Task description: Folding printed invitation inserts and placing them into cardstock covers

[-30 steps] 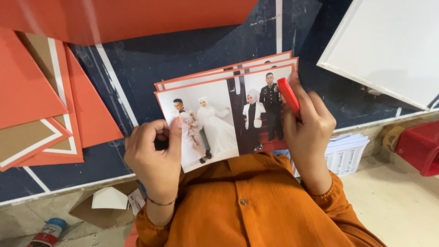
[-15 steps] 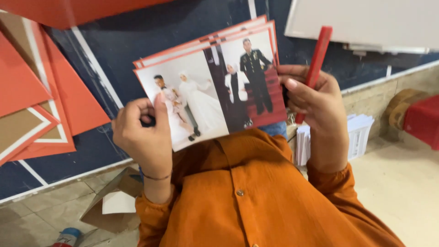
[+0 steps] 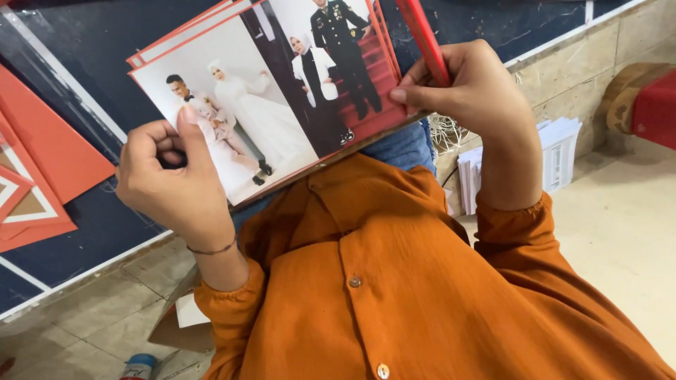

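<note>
the light on my work is bright, even and soft, with no hard shadows, only a faint one under my left hand [image 3: 172, 186]. the glossy photo print [image 3: 271, 105] shows a pale sheen. everything near is sharp; the floor corners go slightly soft and stretched.

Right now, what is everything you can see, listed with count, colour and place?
photo stack: one, red-edged, held in both hands
red tool: one, in right hand
red cards: several, left on dark board
paper stack: one, white, right on floor
red box: one, far right
bottle: one, blue cap, bottom left
left hand: thumb on photo stack
right hand: grips stack edge and tool
</note>
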